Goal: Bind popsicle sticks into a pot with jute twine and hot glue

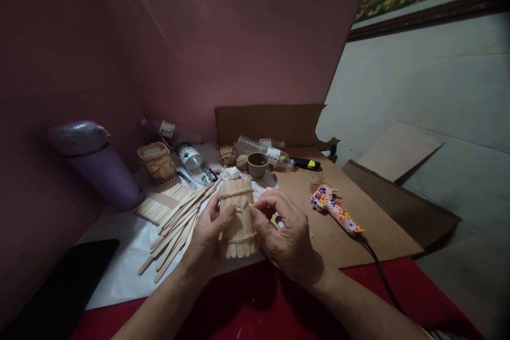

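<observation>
At a table set against a pink wall (pixel 239 53), we see a person's two bare hands on a stick-covered cylinder (pixel 238 223), held at the near edge of a white sheet (pixel 119 287). Two twine bands circle it, with small pointed pieces on its front between them. The left hand (pixel 207 231) grips the near-left side, thumb laid across the front, fingers wrapped behind. The right hand (pixel 285 231) meets the opposite edge with thumb and forefinger drawn together — we cannot tell whether they pinch a small piece or the cylinder itself. Loose craft sticks (pixel 175 236) fan out beside the left hand, near a banded stack of sticks (pixel 159 203). Behind the cylinder we find a brown pot (pixel 258 166), a ball of twine (pixel 228 155) and a clear bottle (pixel 253 145) on its side. To the right, a flower-patterned glue gun (pixel 337 210) lies on a brown board (pixel 370 228) — its black cord (pixel 380 271) trailing over red cloth (pixel 414 287).
</observation>
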A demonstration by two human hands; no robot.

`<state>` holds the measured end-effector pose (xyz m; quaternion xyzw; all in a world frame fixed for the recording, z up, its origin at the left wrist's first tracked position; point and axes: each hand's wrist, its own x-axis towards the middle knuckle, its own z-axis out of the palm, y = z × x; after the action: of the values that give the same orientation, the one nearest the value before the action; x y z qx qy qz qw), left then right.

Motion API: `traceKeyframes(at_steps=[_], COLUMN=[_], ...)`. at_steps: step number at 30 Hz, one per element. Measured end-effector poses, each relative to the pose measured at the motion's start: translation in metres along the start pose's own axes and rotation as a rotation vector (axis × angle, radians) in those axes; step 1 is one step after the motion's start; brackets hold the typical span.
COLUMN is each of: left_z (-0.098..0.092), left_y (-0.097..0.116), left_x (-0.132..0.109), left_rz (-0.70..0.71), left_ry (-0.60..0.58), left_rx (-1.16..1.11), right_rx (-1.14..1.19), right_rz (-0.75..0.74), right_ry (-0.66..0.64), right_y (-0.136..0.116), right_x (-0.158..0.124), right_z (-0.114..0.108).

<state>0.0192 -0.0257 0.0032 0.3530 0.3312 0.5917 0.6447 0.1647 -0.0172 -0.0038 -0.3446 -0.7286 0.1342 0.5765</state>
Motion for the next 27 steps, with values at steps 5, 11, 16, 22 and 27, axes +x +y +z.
traceKeyframes(at_steps=[5, 11, 16, 22, 27], left_z=[0.002, 0.002, 0.002, 0.002, 0.002], left_y=[0.001, 0.002, 0.002, 0.003, 0.003], left_x=[-0.001, -0.001, -0.002, -0.002, -0.002], left_rz=[-0.013, -0.03, -0.066, -0.129, -0.172], left_ry=[0.004, -0.026, -0.003, 0.046, 0.061], left_rx=[-0.009, -0.02, -0.065, -0.104, -0.115], right_rx=[-0.025, 0.0, -0.033, -0.003, 0.084], right_rz=[-0.09, -0.11, -0.093, -0.01, 0.109], right_ry=[0.01, 0.053, 0.101, 0.06, 0.045], right_y=[0.002, 0.005, 0.006, 0.007, 0.012], right_x=[-0.003, -0.008, -0.007, -0.002, -0.004], right_z=[0.001, 0.0, -0.002, -0.001, 0.001])
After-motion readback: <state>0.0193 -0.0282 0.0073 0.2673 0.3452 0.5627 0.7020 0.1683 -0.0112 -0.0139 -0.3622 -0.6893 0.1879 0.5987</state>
